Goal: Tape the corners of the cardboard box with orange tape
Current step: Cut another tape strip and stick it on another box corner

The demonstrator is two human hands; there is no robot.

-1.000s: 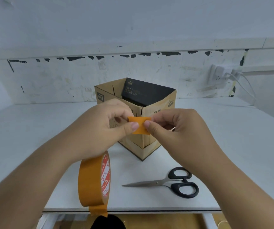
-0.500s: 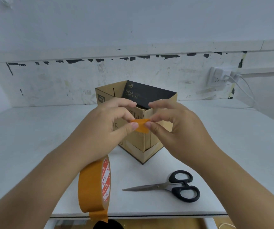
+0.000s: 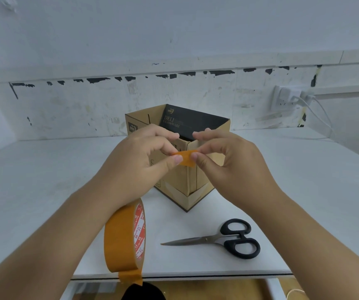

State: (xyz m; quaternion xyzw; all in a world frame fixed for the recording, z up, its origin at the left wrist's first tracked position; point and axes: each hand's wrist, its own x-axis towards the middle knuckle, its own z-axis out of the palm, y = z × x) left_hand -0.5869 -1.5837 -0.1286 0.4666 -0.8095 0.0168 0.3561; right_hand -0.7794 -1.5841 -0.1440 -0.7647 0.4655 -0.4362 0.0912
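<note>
Both hands are carrying the cut piece of orange tape [image 3: 186, 158] slightly higher and farther forward than half a second ago, and the strip is lying flatter, tipping toward the top of the box's near corner; the roll, scissors and box are sitting where they were.

Nearest, at about 7 o'clock from the centre of the view, the orange tape roll [image 3: 124, 239] is hanging around the left forearm like a bracelet, its loose end dangling past the front edge of the white table [image 3: 304, 180]. At about 5 o'clock, black-handled scissors [image 3: 219, 240] are lying closed on the table, blades pointing toward 9 o'clock, well apart from the roll.

Farther in, at the centre, the left hand [image 3: 144, 156] is pinching the left end of the strip between thumb and forefinger, and the right hand [image 3: 228, 156] is pinching the right end the same way, so the two hands are nearly meeting across the tape. The strip is hovering just in front of the box's upper near corner; whether it is touching the cardboard cannot be told.

Behind the hands, toward 12 o'clock, the open cardboard box [image 3: 137, 122] is standing with one corner facing the camera, a black carton [image 3: 193, 124] leaning inside it. At about 2 o'clock, a wall socket [image 3: 284, 98] with a white cable is sitting on the scuffed wall.
</note>
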